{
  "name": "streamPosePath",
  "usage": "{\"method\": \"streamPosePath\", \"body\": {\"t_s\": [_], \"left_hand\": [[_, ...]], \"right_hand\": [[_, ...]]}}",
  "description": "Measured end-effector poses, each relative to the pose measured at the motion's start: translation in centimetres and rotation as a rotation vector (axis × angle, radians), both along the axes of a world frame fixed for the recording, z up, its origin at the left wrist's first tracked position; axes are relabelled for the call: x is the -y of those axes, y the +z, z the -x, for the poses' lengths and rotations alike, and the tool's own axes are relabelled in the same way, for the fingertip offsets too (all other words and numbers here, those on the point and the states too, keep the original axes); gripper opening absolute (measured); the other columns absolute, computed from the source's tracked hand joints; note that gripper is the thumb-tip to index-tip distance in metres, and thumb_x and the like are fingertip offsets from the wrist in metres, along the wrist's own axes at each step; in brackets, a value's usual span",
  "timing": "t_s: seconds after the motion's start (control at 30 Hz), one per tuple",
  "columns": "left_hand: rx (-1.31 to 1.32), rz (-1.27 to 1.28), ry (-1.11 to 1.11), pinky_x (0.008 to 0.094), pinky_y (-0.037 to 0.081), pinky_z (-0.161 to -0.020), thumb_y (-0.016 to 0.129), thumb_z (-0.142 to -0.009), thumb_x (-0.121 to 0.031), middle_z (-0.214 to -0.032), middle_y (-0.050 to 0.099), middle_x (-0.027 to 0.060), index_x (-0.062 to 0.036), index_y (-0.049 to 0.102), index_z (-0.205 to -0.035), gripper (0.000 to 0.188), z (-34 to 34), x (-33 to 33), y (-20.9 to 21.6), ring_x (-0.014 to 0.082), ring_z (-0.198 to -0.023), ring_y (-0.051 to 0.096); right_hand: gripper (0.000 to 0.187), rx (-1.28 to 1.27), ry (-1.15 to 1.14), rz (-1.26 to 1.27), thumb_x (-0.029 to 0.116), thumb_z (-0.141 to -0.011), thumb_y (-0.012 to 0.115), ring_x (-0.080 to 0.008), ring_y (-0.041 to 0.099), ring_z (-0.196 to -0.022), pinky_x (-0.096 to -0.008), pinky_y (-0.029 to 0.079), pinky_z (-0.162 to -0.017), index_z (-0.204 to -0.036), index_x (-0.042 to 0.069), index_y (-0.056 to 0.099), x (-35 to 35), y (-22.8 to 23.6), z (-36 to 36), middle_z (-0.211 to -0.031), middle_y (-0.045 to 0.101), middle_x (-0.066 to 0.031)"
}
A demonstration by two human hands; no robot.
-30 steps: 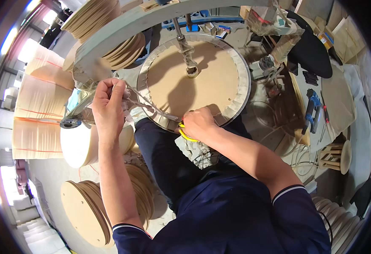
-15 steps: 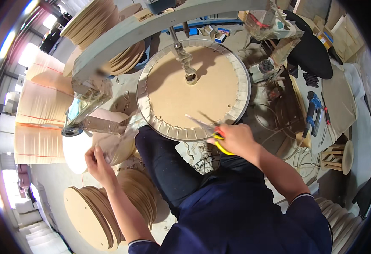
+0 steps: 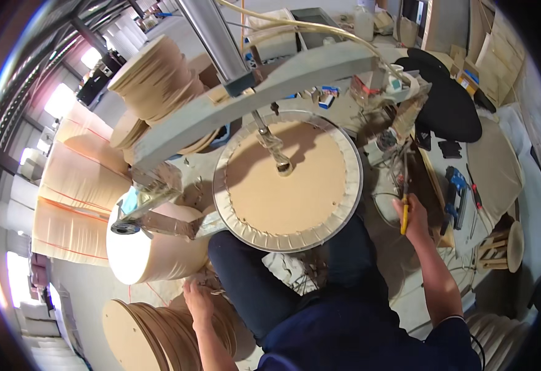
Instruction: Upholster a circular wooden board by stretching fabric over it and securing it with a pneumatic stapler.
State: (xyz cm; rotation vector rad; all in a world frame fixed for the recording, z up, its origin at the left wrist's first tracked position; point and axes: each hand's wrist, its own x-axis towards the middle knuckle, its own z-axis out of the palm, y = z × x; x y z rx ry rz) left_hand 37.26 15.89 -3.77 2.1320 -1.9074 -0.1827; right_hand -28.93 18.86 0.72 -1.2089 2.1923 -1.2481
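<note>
Above my lap sits a round wooden disc (image 3: 286, 207) with gathered pale fabric (image 3: 255, 234) pleated all round its edge, inside a metal ring. A press rod (image 3: 269, 139) wrapped in clear film comes down onto its middle. To the right of the disc, my right hand (image 3: 415, 217) is closed around scissors (image 3: 404, 221) with yellow handles, their blades pointing away from me. My left hand (image 3: 198, 302) is low beside my left thigh, near fabric scraps (image 3: 207, 281) and a stack of wooden discs (image 3: 153, 328). Its fingers look loosely extended, with nothing clearly held.
A curved grey press frame (image 3: 264, 93) arches over the disc. More stacked discs (image 3: 153, 80) stand at the far left, beside large wrapped rolls (image 3: 76, 179). On the right bench lie a blue tool (image 3: 455, 193), a red-handled tool (image 3: 476, 196) and black pads (image 3: 443, 99).
My right hand has carried the scissors from the disc's near edge out to the right. My left hand has dropped down toward the scraps. The view has tilted upward.
</note>
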Motion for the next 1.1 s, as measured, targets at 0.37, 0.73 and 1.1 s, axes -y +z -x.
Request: {"method": "streamPosePath", "body": {"t_s": [0.37,0.73,1.1], "left_hand": [[-0.382,0.128,-0.356,0.0477,0.047,-0.114,0.071,-0.101,-0.016,-0.141,0.063,0.0221,-0.0027,0.066,-0.136,0.038,16.4,9.2,6.4,0.041,-0.135,0.057],[-0.34,0.232,-0.569,0.0502,0.039,-0.121,0.063,-0.107,-0.018,-0.152,0.051,0.025,0.0057,0.056,-0.144,0.044,21.8,10.8,0.1,0.0419,-0.143,0.049],[-0.154,0.438,-0.74,0.0564,0.051,-0.107,0.059,-0.111,-0.023,-0.138,0.064,0.0323,0.0093,0.065,-0.135,0.041,23.4,11.4,3.4,0.051,-0.126,0.062]], "right_hand": [[0.037,0.103,-0.209,0.045,0.033,-0.098,0.082,-0.0147,0.058,-0.072,-0.0345,0.049,-0.067,-0.098,0.004,0.058,-3.9,-0.7,3.2,-0.079,0.062,-0.0061],[0.035,-0.03,-0.697,-0.029,0.035,-0.096,0.076,-0.0328,0.072,-0.079,-0.0441,0.055,-0.072,-0.109,0.006,0.061,-17.5,-1.9,12.3,-0.087,0.072,-0.0156],[0.037,-0.201,-0.808,-0.49,0.041,-0.093,0.071,-0.0361,0.074,-0.099,-0.0527,0.05,-0.094,-0.114,0.01,0.072,-21.7,-4.8,19.3,-0.1,0.078,-0.0155]]}}
